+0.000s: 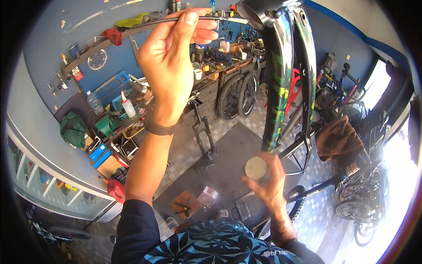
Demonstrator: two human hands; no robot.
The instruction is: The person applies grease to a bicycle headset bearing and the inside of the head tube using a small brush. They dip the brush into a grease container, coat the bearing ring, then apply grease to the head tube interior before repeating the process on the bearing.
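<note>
The left hand (170,59), raised high, pinches a slim dark rod (215,18) between thumb and fingers, its pale-smeared tip beside the bicycle frame (280,79); contact is unclear. Near the frame's lower end, the blurred right hand (272,182) curls round a pale-topped tin (256,168). The rod looks light, probably slick at the tip, best held mid-shaft; the tin seems rigid, suiting a side grip.

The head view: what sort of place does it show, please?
It is most likely a bicycle repair workshop. A cluttered workbench runs along the wall, two bike wheels stand by it, and a black and green bike frame is up close.
</note>
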